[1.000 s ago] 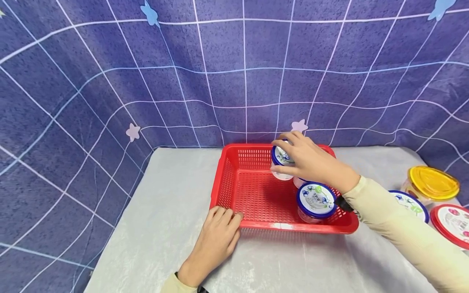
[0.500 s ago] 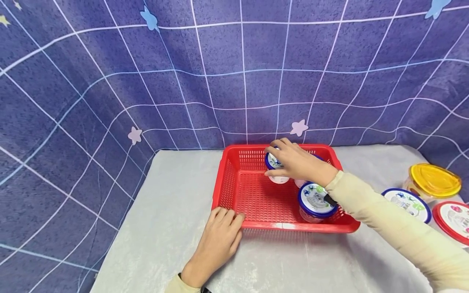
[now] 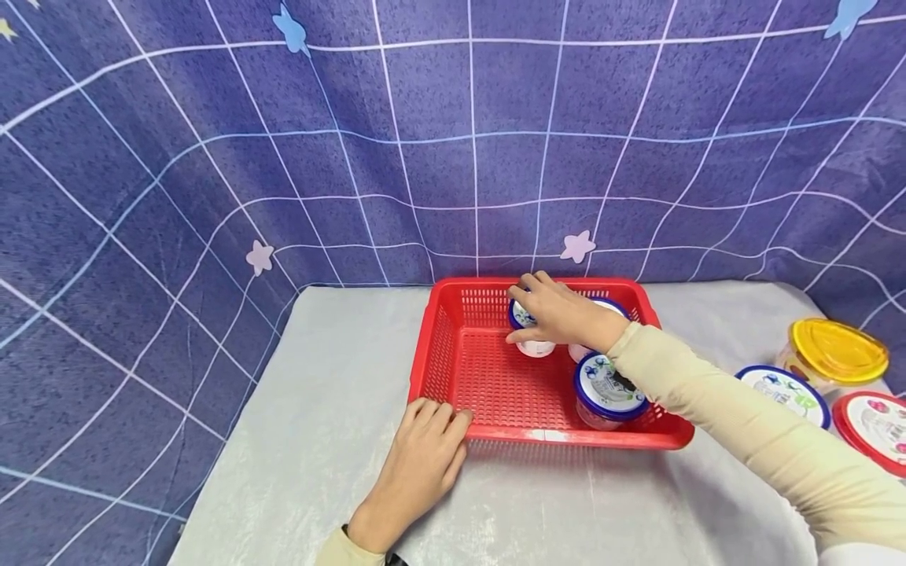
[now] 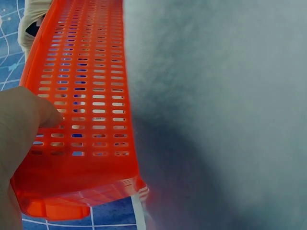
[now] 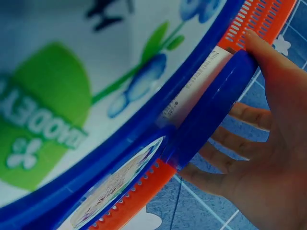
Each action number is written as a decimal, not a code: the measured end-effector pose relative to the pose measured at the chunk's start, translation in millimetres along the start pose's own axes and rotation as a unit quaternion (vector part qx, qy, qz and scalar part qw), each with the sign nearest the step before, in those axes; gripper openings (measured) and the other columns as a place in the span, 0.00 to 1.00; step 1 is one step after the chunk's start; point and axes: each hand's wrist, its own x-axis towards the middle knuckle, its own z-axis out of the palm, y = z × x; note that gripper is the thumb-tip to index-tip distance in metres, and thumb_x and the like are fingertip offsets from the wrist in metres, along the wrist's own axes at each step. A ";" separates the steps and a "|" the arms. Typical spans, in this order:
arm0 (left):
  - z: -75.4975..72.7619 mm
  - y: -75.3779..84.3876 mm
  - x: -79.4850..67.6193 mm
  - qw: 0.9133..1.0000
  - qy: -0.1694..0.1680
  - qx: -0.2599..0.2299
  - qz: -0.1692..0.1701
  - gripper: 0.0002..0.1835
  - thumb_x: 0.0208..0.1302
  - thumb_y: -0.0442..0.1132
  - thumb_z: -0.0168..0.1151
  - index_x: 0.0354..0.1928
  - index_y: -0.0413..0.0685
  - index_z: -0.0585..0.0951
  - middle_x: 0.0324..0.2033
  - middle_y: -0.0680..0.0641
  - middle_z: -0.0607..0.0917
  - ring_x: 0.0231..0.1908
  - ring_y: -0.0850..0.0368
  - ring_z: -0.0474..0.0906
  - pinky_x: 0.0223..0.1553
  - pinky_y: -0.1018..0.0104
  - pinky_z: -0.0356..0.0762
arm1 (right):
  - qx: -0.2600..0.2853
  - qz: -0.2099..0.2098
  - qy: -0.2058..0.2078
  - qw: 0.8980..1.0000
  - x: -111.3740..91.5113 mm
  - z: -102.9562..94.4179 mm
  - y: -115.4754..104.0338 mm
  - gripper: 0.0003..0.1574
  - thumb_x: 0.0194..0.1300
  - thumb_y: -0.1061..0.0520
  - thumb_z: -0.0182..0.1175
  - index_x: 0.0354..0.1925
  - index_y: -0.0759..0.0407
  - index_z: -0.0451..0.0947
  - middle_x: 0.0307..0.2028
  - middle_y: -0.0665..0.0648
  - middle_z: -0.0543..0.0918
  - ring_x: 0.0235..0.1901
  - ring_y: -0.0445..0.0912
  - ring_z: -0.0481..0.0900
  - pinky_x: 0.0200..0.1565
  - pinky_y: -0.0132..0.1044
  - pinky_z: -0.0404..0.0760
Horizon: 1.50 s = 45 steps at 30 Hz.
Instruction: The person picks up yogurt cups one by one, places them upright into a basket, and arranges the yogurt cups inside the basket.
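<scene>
The left hand (image 3: 423, 452) grips the near left corner of the red basket (image 3: 566, 437), its fingers over the rim, and from the left wrist we see its thumb against the perforated outer wall. Ahead and to the right of it, the right hand (image 3: 562, 314) is curled round the held tub (image 3: 535, 347), a small one with a blue-rimmed lid, inside the basket near its far wall. From the right wrist we can make out the thumb at one side of that lid and the fingers along the other; we cannot tell whether the base of the tub touches the basket floor. Just behind the right hand, partly hidden by it, we find the middle tub (image 3: 610, 305), also blue-rimmed, and on the near side of the right wrist stands the near tub (image 3: 602, 385), with a black band (image 3: 624, 380) crossing in front of its printed lid. Well to the right of both hands, outside the basket, we see three more containers: a blue-rimmed tub (image 3: 786, 393) just past the right sleeve (image 3: 736, 424), a yellow-lidded container (image 3: 838, 350) farther from us, and a red-lidded tub (image 3: 878, 428) cut off by the right edge of our view. Under the basket and the left hand lies a pale grey cloth (image 3: 318, 393), and beyond both hands hangs a purple-blue curtain (image 3: 425, 173) patterned with lines and stars.
</scene>
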 end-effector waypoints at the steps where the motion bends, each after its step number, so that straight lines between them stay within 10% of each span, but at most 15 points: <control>1: 0.0 -0.1 0.1 1.000 0.000 0.000 0.001 0.17 0.73 0.42 0.39 0.47 0.47 0.79 0.32 0.51 0.75 0.36 0.50 0.72 0.52 0.51 0.69 | -0.002 0.002 -0.006 1.000 0.4 0.2 -0.6 0.47 0.56 0.33 0.69 0.59 0.66 0.74 0.51 0.66 0.76 0.48 0.59 0.73 0.45 0.54 0.80; 30: -0.6 1.7 -4.2 1.000 -0.002 -0.004 0.000 0.17 0.72 0.42 0.39 0.48 0.48 0.79 0.32 0.51 0.75 0.36 0.50 0.72 0.54 0.51 0.68 | -0.039 0.056 -0.089 0.994 -15.6 -8.0 -24.5 0.50 0.60 0.36 0.67 0.70 0.61 0.66 0.62 0.69 0.71 0.61 0.66 0.70 0.56 0.64 0.74; 45: -1.6 0.7 -3.8 1.000 -0.004 0.005 -0.001 0.16 0.69 0.42 0.42 0.48 0.48 0.79 0.32 0.51 0.75 0.37 0.50 0.72 0.54 0.50 0.68 | -0.051 0.047 -0.003 0.998 -68.7 -37.3 -38.4 0.47 0.62 0.37 0.65 0.69 0.63 0.67 0.60 0.70 0.73 0.59 0.65 0.71 0.58 0.60 0.73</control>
